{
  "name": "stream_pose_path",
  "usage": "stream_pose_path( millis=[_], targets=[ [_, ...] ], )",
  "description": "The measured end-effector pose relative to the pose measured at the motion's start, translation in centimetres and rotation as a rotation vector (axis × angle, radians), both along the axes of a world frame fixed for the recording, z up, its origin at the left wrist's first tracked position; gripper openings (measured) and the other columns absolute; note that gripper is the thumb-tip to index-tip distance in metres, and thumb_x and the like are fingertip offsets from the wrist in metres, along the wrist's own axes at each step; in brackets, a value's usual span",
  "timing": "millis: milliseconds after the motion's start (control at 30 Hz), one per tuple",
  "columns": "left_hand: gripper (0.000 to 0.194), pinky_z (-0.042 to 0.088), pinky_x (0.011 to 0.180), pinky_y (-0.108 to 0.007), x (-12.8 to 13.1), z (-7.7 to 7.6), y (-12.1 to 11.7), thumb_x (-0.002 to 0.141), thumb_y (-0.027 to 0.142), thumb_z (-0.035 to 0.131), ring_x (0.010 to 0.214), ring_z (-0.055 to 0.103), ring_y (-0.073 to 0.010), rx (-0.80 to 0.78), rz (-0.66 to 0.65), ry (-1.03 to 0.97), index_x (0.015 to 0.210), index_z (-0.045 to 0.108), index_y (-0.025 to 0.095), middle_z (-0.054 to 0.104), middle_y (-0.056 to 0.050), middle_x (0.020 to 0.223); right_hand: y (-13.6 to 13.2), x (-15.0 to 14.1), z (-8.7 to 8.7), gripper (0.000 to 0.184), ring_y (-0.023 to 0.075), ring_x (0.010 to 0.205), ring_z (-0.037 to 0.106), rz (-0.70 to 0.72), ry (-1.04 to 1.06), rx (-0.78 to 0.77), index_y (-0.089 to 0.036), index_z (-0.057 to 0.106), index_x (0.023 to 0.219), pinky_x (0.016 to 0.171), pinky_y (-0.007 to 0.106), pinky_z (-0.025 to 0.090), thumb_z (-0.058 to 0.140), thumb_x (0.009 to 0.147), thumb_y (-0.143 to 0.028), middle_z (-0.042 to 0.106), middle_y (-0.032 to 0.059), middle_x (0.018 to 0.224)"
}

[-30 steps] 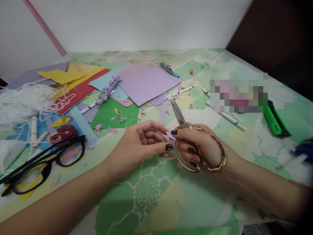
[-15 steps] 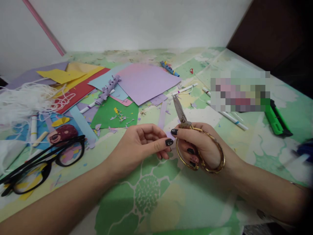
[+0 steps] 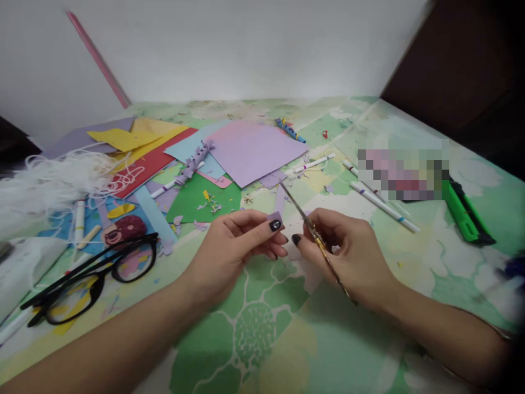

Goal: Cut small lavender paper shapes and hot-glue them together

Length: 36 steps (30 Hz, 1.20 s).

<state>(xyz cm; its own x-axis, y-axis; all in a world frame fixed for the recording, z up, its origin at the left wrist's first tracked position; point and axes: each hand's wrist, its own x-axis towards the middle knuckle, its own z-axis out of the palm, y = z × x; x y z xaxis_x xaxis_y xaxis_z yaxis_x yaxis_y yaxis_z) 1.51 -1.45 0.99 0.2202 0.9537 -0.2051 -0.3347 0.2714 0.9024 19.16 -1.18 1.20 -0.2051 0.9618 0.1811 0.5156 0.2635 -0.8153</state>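
Note:
Between thumb and fingers, my left hand [image 3: 246, 235] pinches a small piece of purple paper [image 3: 274, 216]. My right hand [image 3: 348, 251] grips a pair of scissors [image 3: 301, 210] with gold-coloured handles. Their blades point up and to the left, apart from the paper piece, and are seen edge-on, looking closed. Behind my left hand a narrow purple strip lies on the table. A large purple sheet [image 3: 258, 150] and a green sheet [image 3: 205, 202] strewn with small scraps lie farther back.
Black glasses [image 3: 94, 284], white string [image 3: 69, 169] and a dark red bear-faced item [image 3: 125, 231] are on the left. White markers [image 3: 385, 207] and a green box cutter [image 3: 467, 213] lie on the right. A fringed purple roll [image 3: 194, 161] and a blue one [image 3: 290, 130] lie farther back.
My right hand has turned the scissors from showing their open loops to edge-on. The purple piece now shows above my left thumb. The whole view has shifted slightly.

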Motion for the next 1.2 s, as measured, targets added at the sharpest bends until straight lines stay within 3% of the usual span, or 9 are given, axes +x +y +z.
stream_pose_path(
  millis=[233, 500, 1200],
  targets=[
    [0.005, 0.054, 0.061, -0.019, -0.2, 0.2, 0.1, 0.078, 0.020, 0.073, 0.059, 0.068, -0.0103, 0.032, 0.049, -0.115, 0.077, 0.071, 0.015, 0.073, -0.002, 0.068, -0.4, 0.1, -0.5, 0.015, 0.0059, 0.040, 0.035, 0.048, -0.266, 0.320, -0.020, 0.043, 0.063, 0.043, 0.018, 0.028, 0.057, 0.067, -0.017, 0.042, -0.0082, 0.046],
    [0.004, 0.056, 0.064, -0.020, 0.0, 0.0, 0.0, 0.078, 0.017, 0.072, 0.061, 0.069, -0.0112, 0.059, 0.038, -0.162, 0.077, 0.071, 0.014, 0.074, -0.003, 0.070, -0.3, -0.1, -1.1, 0.014, 0.0055, 0.038, 0.036, 0.030, -0.342, 0.481, -0.019, 0.044, 0.062, 0.043, 0.018, 0.028, 0.055, 0.071, -0.018, 0.043, -0.0078, 0.044],
    [0.004, 0.056, 0.062, -0.019, 0.0, -0.3, 0.1, 0.079, 0.015, 0.072, 0.060, 0.069, -0.0106, 0.083, 0.039, -0.138, 0.077, 0.071, 0.013, 0.074, -0.003, 0.068, -0.3, -0.1, -1.4, 0.014, 0.0033, 0.037, 0.035, 0.007, -0.347, 0.543, -0.016, 0.049, 0.062, 0.042, 0.015, 0.027, 0.057, 0.073, -0.020, 0.043, -0.0089, 0.043]
  ],
)
